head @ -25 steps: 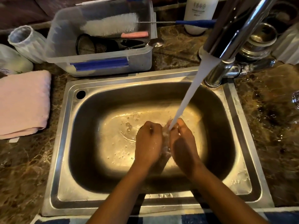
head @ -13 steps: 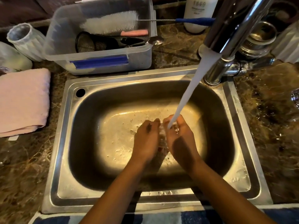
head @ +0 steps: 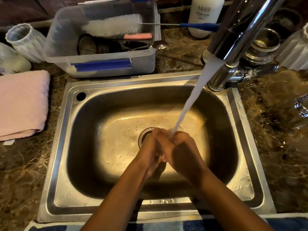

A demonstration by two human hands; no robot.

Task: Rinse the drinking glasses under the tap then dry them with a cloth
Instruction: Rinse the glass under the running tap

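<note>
Both hands in the basin, pressed close together under the running water: left hand and right hand, fingers curled inward round a clear drinking glass held between them, of which only glints show between the palms; its exact tilt cannot be told. Water stream, white and slanting, falls from the tap onto the top of the hands, just above the drain. Sink, stainless steel, wet floor with scattered droplets, round overflow hole at the far left corner. Tap, chrome, mounted at the far right corner of the sink. Countertop, dark mottled stone, wet on the right. Cloth, pink, folded, lying on the counter left of the sink, well apart from the hands. Plastic tub, translucent with a blue strip on its front, behind the sink; holds a white bottle brush with a blue handle reaching past the rim, a dark mesh strainer and a spoon. White bottle behind the tap. Second glass object at the right edge, on the counter, blurred.
</note>
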